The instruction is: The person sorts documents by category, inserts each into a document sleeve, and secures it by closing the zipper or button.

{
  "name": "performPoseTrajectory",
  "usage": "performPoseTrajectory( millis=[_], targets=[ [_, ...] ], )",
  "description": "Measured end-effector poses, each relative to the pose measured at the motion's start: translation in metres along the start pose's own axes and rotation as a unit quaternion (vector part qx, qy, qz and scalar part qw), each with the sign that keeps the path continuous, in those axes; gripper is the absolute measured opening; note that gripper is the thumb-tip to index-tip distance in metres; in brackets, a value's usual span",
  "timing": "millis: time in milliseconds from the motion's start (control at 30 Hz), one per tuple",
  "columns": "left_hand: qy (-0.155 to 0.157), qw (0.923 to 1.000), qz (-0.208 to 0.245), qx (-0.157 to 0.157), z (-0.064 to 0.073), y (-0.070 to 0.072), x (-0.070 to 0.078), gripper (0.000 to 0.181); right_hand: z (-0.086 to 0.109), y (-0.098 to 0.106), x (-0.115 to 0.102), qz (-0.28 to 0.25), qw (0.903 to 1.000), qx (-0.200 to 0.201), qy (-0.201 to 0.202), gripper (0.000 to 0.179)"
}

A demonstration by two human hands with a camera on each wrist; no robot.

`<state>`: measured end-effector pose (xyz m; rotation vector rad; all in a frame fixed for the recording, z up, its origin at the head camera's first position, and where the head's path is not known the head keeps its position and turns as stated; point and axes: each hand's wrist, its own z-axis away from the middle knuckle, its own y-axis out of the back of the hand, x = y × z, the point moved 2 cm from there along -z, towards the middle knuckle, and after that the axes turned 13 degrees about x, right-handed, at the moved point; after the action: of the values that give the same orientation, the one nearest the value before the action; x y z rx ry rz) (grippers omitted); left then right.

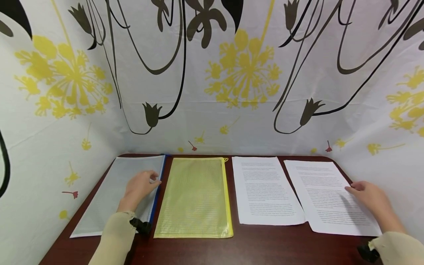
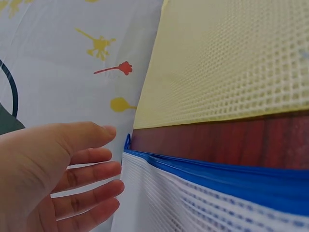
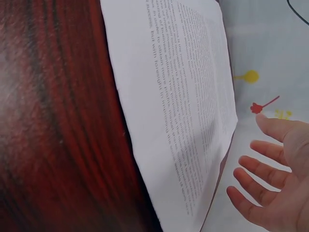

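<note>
A mesh zip pouch with a blue zip edge (image 1: 145,173) lies at the left of the table, and my left hand (image 1: 140,186) is over it near that blue edge. In the left wrist view the fingers of this hand (image 2: 72,169) are loosely bent and spread, with nothing between them. My right hand (image 1: 371,197) is at the outer right edge of the rightmost printed sheet (image 1: 328,195). Seen from the right wrist, its thumb and fingers (image 3: 270,176) stand apart beside the sheet (image 3: 178,111), with nothing in them.
Between the hands lie a yellow mesh zip pouch (image 1: 195,198) and another printed sheet (image 1: 265,191), whose lower right corner meets the rightmost sheet. All rest on a dark reddish-brown table (image 1: 265,244). A flower-patterned curtain (image 1: 212,129) encloses the back and both sides.
</note>
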<state>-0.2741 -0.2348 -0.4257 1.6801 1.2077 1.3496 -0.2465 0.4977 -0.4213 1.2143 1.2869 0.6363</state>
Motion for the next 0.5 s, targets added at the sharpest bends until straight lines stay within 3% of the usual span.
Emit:
performPoseTrajectory(
  millis=[300,500],
  targets=[
    [0.016,0.9997,0.016,0.001,0.003,-0.008,-0.009,0.035,0.007,-0.001,0.014,-0.003,0.9997,0.023,0.012,0.063],
    [0.031,0.9988,0.038,-0.009,0.005,-0.011,-0.012,0.039,0.008,-0.004,0.020,-0.007,0.9994,-0.006,-0.033,0.072]
  ],
)
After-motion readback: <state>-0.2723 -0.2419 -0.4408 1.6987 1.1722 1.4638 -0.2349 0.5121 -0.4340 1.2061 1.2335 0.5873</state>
